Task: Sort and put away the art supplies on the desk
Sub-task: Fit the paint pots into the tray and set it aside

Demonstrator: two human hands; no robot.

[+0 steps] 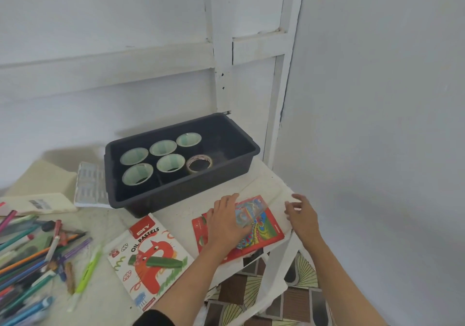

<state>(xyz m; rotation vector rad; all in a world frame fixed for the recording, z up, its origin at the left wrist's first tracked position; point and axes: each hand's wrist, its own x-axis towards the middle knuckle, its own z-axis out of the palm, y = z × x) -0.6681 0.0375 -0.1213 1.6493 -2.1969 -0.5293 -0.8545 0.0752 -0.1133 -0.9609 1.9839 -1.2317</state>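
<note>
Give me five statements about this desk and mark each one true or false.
1. The dark bin holds six tape rolls. True.
2. The left hand rests on the oil pastels box. False: it rests on the red box; nothing touches the oil pastels box beside it.
3. The pens and pencils are stowed in the bin. False: they lie in a loose pile on the left part of the desk.
4. A green stick lies on the oil pastels box. True.
5. The right hand holds a tape roll. False: it holds nothing and is at the desk's right edge.
</note>
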